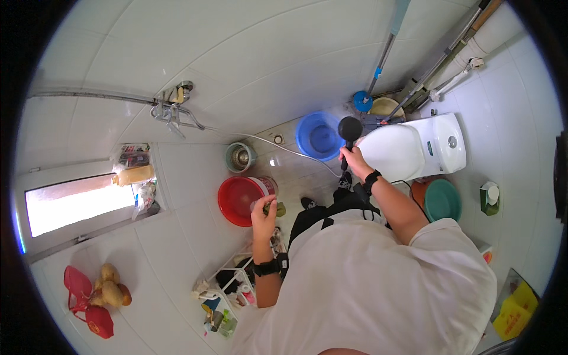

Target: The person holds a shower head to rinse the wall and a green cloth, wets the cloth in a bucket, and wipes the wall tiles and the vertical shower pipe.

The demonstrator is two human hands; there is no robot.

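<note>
My right hand (355, 160) grips the handle of a black shower head (350, 129), whose round head points away from me. A metal shower hose (284, 148) runs from the wall mixer tap (174, 111) to that handle. The shower head is beside a blue plastic basin (320, 136) on the floor. My left hand (265, 222) is raised near a red basin (239, 202), thumb and forefinger apart. A green item (281, 209), perhaps a cloth, shows behind the thumb; whether I hold it is unclear.
A white toilet (390, 153) stands at right, with a green basin (443, 202) beside it. Mops (381, 66) lean in the far corner. A small pail (240, 158) sits by the wall. At lower left is a white rack (230, 277) with toiletries. A floor drain (278, 139) lies ahead.
</note>
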